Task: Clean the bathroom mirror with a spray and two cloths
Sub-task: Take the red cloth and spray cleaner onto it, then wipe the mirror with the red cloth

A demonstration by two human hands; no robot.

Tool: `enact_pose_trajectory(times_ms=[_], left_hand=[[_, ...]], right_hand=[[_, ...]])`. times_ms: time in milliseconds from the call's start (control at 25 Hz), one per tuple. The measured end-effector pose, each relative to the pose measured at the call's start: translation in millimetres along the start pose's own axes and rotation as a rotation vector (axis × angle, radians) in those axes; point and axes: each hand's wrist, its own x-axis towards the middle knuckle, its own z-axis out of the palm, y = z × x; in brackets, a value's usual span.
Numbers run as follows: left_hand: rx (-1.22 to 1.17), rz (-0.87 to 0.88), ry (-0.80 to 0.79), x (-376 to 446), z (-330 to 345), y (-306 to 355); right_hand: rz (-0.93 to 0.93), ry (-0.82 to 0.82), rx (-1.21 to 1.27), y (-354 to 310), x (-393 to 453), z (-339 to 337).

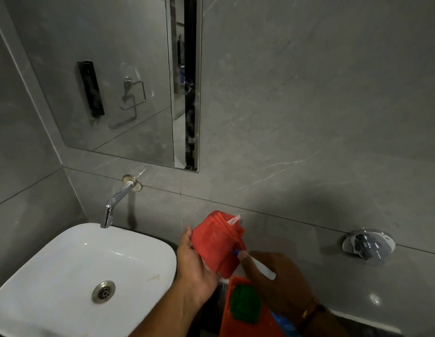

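Observation:
My left hand (194, 266) holds a folded red cloth (218, 242) up in front of the wall, right of the basin. My right hand (274, 280) grips a spray bottle (260, 265) with a white head and blue nozzle, the nozzle tip touching or nearly touching the cloth's lower right edge. The bottle's blue body (282, 319) shows below my wrist. A green cloth (245, 304) lies folded on an orange tray (235, 322) beneath my hands. The mirror (119, 93) hangs on the grey wall above the tap, up and left of the cloth.
A white square basin (73, 268) with a metal drain sits at the lower left under a chrome wall spout (114, 203). A chrome wall valve (368, 243) sticks out at the right. Grey tiles cover the walls.

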Motion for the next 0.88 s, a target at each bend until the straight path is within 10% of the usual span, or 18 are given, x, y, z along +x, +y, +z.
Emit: enact_pose_trajectory(times_ms=[600, 880], left_hand=[[-0.017, -0.067, -0.050, 51, -69, -39], [0.055, -0.202, -0.689, 88, -134, -66]], right_hand=[[0.579, 0.546, 0.567, 251, -32, 75], [0.625, 0.567, 0.449, 332, -13, 107]])
